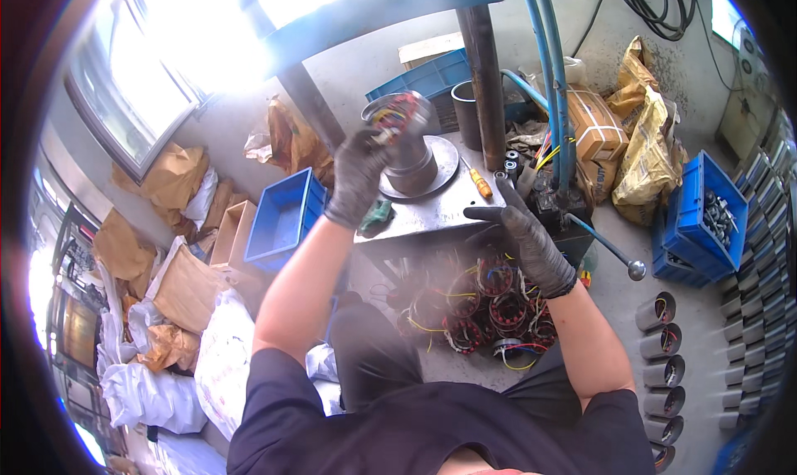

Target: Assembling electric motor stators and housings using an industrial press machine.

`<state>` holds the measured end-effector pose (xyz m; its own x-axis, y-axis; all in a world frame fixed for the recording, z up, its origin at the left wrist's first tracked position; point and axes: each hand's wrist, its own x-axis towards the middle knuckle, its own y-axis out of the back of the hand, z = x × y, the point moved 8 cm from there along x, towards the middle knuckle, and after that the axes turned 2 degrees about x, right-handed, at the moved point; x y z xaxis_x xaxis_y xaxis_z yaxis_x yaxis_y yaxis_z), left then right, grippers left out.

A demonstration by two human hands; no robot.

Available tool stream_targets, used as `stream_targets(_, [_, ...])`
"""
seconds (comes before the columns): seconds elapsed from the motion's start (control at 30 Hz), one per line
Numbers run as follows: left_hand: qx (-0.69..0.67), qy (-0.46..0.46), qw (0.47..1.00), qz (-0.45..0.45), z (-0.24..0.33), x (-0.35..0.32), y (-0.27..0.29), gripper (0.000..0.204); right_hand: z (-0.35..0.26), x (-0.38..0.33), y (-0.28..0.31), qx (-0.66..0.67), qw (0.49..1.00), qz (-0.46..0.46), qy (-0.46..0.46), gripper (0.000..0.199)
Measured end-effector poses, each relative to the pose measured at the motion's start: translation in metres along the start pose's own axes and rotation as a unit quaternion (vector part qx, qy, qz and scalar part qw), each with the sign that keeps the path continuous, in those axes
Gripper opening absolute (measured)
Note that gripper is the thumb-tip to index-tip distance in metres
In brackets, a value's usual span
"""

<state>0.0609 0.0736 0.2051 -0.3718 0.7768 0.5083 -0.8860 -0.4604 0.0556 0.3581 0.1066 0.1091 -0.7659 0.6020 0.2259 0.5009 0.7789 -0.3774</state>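
Observation:
My left hand (359,180), in a dark glove, is closed at a wound stator (398,116) with red and yellow wires, above a metal cylinder (413,172). Motion blurs the fingertips and the stator. That cylinder stands on a round plate (447,169) on the steel work table (415,219). My right hand (531,241), gloved too, hovers at the table's right side with its fingers stretched apart and nothing in them. A screwdriver with a yellow-orange handle (481,183) lies between the hands. Beside my left wrist is a green cloth (377,216).
Blue press posts (548,76) and a lever with a ball end (637,269) stand at the right. Several wound stators (490,305) lie below the table. Blue crates (286,213) flank it, one holding metal parts (719,217). Metal cylinders (664,371) line the right floor; sacks (224,359) fill the left.

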Motion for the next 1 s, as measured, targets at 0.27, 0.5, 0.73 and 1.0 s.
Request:
stream_targets(0.27, [0.338, 0.041, 0.939, 0.045, -0.036, 0.135, 0.041, 0.062, 0.035, -0.004, 0.002, -0.121, 0.987, -0.098, -0.03, 0.059])
stream_targets(0.5, [0.325, 0.038, 0.945, 0.014, -0.073, 0.147, 0.035, 0.056, 0.052, -0.008, -0.017, -0.586, 0.777, -0.226, -0.054, 0.059])
stream_targets(0.73, [0.377, 0.038, 0.926, -0.002, -0.049, 0.128, 0.022, 0.05, 0.072, -0.011, -0.017, -0.591, 0.767, -0.244, -0.047, 0.06])
stream_targets(1.0, [0.393, 0.019, 0.919, -0.012, -0.053, 0.131, 0.028, 0.049, 0.084, -0.013, -0.018, -0.598, 0.755, -0.261, -0.067, 0.059])
